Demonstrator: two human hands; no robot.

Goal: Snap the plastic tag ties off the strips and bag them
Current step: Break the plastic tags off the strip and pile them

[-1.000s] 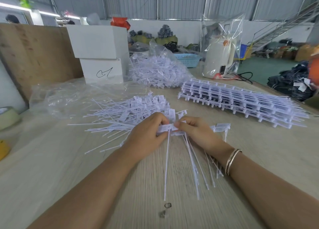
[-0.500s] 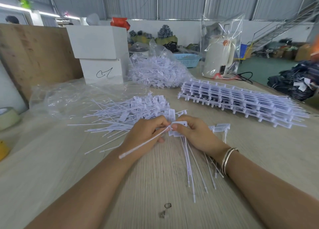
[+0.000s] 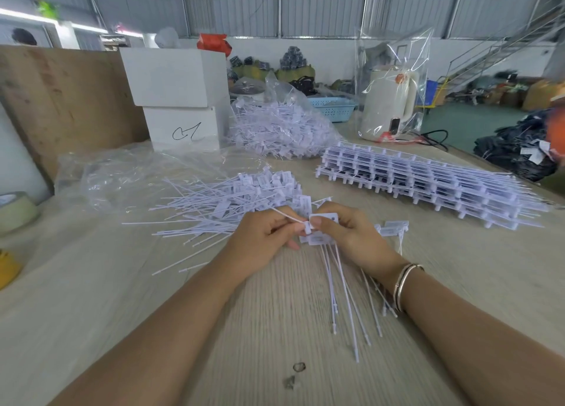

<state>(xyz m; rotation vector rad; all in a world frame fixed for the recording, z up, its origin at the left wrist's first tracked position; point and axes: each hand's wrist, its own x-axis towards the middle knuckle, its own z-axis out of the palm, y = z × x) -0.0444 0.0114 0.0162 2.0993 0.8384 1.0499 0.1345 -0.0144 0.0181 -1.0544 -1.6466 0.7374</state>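
Here our left hand (image 3: 266, 237) pinches one thin white tie (image 3: 289, 217) and our right hand (image 3: 345, 231) grips the strip (image 3: 319, 237) just above the bench (image 3: 122, 298), and these ties look light and bendy, so we should hold them by the flat tag end.

Bare forearms, bangles (image 3: 405, 286) on right wrist
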